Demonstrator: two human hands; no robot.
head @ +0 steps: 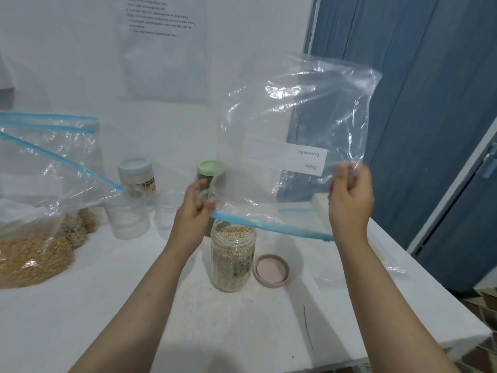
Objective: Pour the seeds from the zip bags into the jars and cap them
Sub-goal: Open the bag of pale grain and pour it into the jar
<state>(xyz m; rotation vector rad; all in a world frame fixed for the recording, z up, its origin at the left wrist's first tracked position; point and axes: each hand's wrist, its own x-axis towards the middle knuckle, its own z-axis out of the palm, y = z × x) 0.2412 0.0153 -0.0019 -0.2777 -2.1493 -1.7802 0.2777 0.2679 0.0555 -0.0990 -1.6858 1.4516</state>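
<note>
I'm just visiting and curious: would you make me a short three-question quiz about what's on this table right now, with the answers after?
1. True or false: the zip bag held up by the left hand and the right hand looks empty.
2. Multiple choice: the pink lid is (A) screwed on the seed-filled jar, (B) lying on the table beside that jar, (C) in a hand.
3. Fill in: at the left lies a bag of tan seeds, and its blue zip strip looks ____.

Key
1. True; it hangs upside down, zip end over the jar.
2. B
3. open
</note>
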